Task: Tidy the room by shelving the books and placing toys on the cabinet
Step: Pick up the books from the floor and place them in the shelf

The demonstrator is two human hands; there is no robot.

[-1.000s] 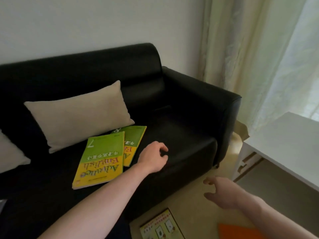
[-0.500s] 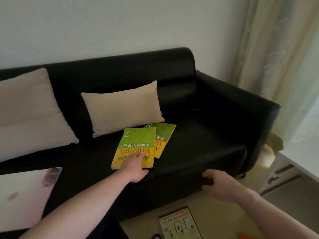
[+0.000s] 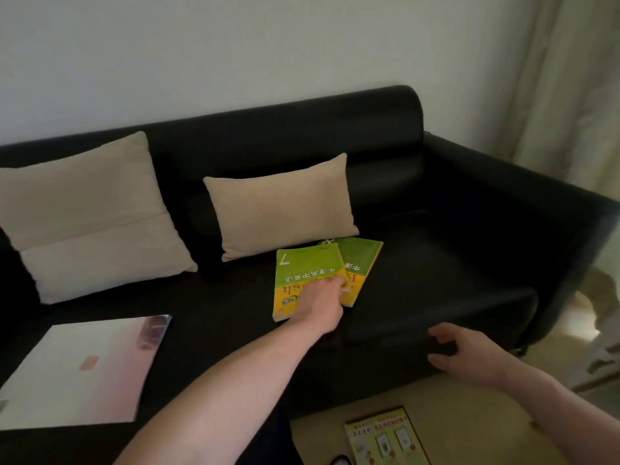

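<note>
Across the black sofa (image 3: 453,263) two beige cushions (image 3: 281,209) are leaning on the backrest, with a large glossy book (image 3: 84,367) lying at the seat's left end. Two green-and-yellow books (image 3: 355,263) are lying overlapped just beside the nearer cushion. Left hand (image 3: 322,300) is gripping the upper book (image 3: 302,270), fingers curled over its cover. Right hand (image 3: 469,354) is hovering at the seat's front edge, fingers loosely spread. Another book (image 3: 385,437) is lying on the floor.

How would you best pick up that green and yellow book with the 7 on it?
Probably by the near right edge of the top book, where the left hand rests. It lies flat, overlapping the second book, so the fingers can slip under that raised edge.
</note>
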